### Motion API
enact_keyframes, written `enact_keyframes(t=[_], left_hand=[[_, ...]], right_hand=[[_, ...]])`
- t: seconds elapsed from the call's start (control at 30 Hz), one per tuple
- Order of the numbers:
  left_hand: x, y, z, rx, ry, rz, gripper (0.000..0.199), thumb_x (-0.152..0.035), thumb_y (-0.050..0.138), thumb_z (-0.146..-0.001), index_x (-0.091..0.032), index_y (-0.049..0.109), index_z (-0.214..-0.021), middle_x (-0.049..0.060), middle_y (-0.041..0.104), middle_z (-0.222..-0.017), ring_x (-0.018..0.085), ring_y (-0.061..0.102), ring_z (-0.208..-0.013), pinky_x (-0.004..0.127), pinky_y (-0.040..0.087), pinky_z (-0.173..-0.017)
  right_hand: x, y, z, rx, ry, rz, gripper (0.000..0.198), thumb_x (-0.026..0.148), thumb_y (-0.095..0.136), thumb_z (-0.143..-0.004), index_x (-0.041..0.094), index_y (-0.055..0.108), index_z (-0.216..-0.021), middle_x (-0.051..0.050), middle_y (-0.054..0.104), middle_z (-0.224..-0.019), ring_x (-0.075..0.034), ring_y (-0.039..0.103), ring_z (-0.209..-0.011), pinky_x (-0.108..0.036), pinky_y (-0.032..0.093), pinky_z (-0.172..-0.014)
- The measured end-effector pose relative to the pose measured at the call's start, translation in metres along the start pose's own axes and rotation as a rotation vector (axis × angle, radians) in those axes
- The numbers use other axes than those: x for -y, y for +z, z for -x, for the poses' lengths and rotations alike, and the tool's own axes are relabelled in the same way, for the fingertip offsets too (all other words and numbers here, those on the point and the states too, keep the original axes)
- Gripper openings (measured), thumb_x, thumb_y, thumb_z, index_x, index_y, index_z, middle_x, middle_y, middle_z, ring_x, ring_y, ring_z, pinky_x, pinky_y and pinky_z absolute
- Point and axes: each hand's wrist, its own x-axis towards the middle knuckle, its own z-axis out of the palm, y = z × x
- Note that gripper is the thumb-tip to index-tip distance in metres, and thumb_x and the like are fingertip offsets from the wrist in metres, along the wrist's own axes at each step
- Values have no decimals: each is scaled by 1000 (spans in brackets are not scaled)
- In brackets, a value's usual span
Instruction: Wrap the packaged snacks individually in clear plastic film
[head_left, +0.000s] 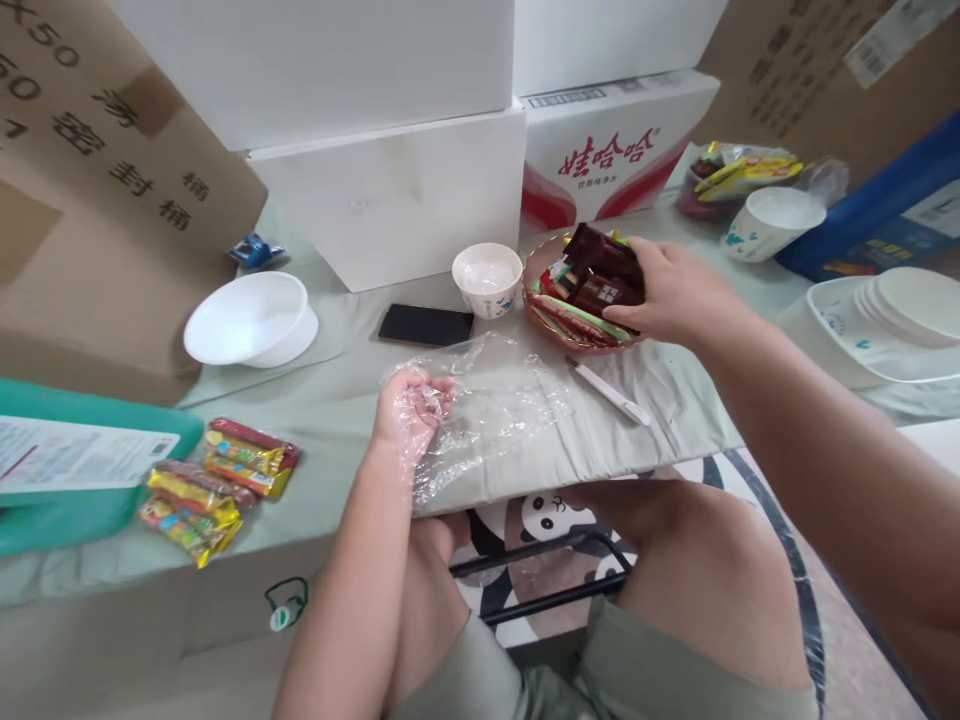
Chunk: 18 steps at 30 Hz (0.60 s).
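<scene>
Looks early on tbh, with left hand [412,408] clenched on a seemingly empty clear bag [499,405], right hand [667,292] on brown packets [591,290] not yet out of the pink basket [592,347], can't tell if gripping.

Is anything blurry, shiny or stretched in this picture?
In the head view, the right hand looks softly blurred at its upper edge; in the same view, small glints fleck the clear plastic at the left hand; also in the head view, light is mostly soft and even, and the big brown box on the picture's left looks slanted, perhaps from wide-angle distortion.
</scene>
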Motion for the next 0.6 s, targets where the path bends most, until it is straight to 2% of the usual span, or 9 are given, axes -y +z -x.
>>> enact_keyframes(t=[0.07,0.13,0.2,0.27,0.3,0.37,0.47,0.53,0.6], left_hand=[[-2,-3,1,18,3,-2,7,-19,53,-60,-19,48,-64,5,67,-58,14,62,-48,20,46,-45],[-4,-7,3,40,13,-5,7,-20,54,-60,-19,48,-64,4,68,-58,14,62,-49,20,46,-46],[-6,-10,5,69,11,-16,8,-22,54,-60,-19,48,-65,4,68,-58,15,63,-49,20,46,-46],[-6,-12,8,110,-25,-39,8,-22,54,-59,-19,49,-65,4,68,-58,15,64,-48,20,45,-45],[-7,-12,9,137,-54,-55,8,-22,54,-59,-19,50,-65,5,69,-58,16,64,-48,20,45,-45],[-7,-13,10,192,-108,-94,8,-22,55,-60,-18,52,-66,8,71,-61,18,67,-50,21,44,-44],[-8,-19,9,201,-116,-185,8,-22,58,-63,-17,56,-69,11,74,-69,21,70,-54,21,45,-43],[-10,-26,5,113,-32,-275,7,-19,61,-65,-15,59,-71,10,74,-71,19,69,-54,20,44,-42],[-13,-36,0,-30,113,-351,7,-17,65,-66,-14,61,-71,8,72,-66,16,66,-50,17,42,-41]], right_hand=[[5,3,13,-70,48,3,74,40,74,-77,21,50,-144,-21,51,-148,-44,49,-136,-64,44,-106],[14,6,34,-205,47,-76,65,36,68,-83,22,49,-144,-21,46,-152,-43,42,-143,-65,39,-112],[26,14,59,-354,-19,-209,54,32,62,-87,25,51,-139,-18,52,-146,-38,46,-141,-62,40,-113],[41,31,84,-404,-159,-366,48,31,60,-88,27,53,-135,-15,59,-138,-35,53,-134,-60,44,-111],[49,41,96,-355,-267,-440,48,32,62,-87,27,54,-134,-14,61,-136,-34,56,-131,-59,46,-109],[62,64,115,-96,-468,-508,54,36,67,-85,27,55,-136,-14,58,-143,-34,54,-135,-58,47,-109],[73,89,133,261,-568,-431,55,35,69,-85,25,58,-138,-13,59,-147,-35,52,-138,-59,45,-111],[73,95,137,339,-545,-376,49,32,65,-89,23,61,-137,-13,62,-144,-34,55,-134,-57,47,-108],[70,93,139,335,-516,-348,43,31,61,-92,23,64,-134,-13,63,-142,-34,59,-128,-56,50,-105]])
